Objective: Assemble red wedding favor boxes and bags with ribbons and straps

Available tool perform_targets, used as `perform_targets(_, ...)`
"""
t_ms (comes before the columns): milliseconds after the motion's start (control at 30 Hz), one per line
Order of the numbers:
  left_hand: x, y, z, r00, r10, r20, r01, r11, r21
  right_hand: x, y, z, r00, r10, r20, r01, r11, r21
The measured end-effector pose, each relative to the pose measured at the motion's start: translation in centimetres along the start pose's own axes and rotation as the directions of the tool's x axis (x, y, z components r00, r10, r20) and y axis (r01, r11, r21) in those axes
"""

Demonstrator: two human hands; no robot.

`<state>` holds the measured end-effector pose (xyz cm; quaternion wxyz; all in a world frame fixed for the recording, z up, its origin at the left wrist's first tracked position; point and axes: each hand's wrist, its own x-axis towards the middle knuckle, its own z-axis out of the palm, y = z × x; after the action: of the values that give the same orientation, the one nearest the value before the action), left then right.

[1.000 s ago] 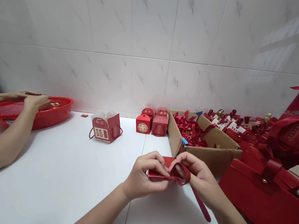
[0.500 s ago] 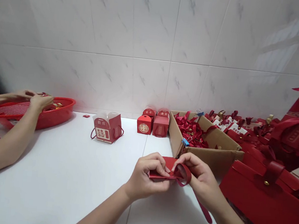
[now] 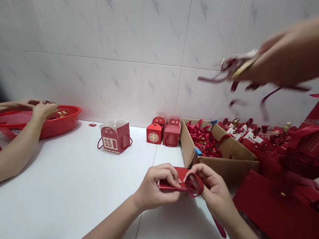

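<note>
My left hand (image 3: 161, 186) grips a small red box (image 3: 181, 172) from its left side, fingers on top and thumb along the near edge. A dark red ribbon (image 3: 198, 184) forms a loop at the box's right end. My right hand (image 3: 212, 187) pinches this ribbon close to the box, and a loose tail of it hangs below my right wrist. The fingertips of both hands nearly meet over the box, hiding where the ribbon joins it. Just beyond them stands a cardboard box (image 3: 228, 166) filled with red ribbons (image 3: 203, 139).
A red box with a cord handle (image 3: 114, 137) stands left of centre; small red boxes (image 3: 155, 133) sit by the wall. Red bags (image 3: 278, 208) crowd the right. At far left, another person's hands (image 3: 42, 111) work over a red basket (image 3: 62, 124). Another person's hand (image 3: 285, 60) holds ribboned pieces.
Another person's blurred hand has come in at the upper right, carrying ribboned pieces above the cardboard box. My own hands and the red box stay almost where they were.
</note>
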<state>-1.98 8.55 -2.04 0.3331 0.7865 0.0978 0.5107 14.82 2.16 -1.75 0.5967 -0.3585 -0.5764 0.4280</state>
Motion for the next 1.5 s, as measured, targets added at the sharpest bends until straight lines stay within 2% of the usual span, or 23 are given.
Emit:
perform_targets(200,0.0,-0.1,0.0,1.0,-0.008,0.008,0.008,0.999,-0.035,0.3,-0.1,-0.2,0.995,0.024,-0.098,-0.028,0.999,-0.041)
perform_targets(433,0.2,0.1,0.0,1.0,-0.007,0.005,0.007,0.999,-0.033,0.0,-0.5,-0.5,0.998,0.065,0.022,-0.063,0.995,-0.079)
perform_targets(800,0.1,0.1,-0.1,1.0,-0.014,0.004,0.014,1.0,-0.019,0.1,-0.6,-0.5,0.999,-0.014,0.041,0.019,0.994,-0.11)
perform_targets(1100,0.2,0.2,-0.1,1.0,-0.007,0.002,0.007,1.0,-0.007,0.1,-0.5,-0.7,0.994,0.009,0.112,0.007,0.99,-0.141)
perform_targets(1367,0.2,0.2,-0.4,0.999,-0.031,0.008,0.031,0.999,0.026,0.0,-1.2,-0.9,0.97,-0.115,0.215,0.169,0.953,-0.253)
perform_targets(1500,0.3,0.2,-0.5,0.998,0.037,0.044,-0.039,0.998,0.046,0.1,-1.1,-1.2,0.965,-0.151,0.216,0.207,0.942,-0.265)
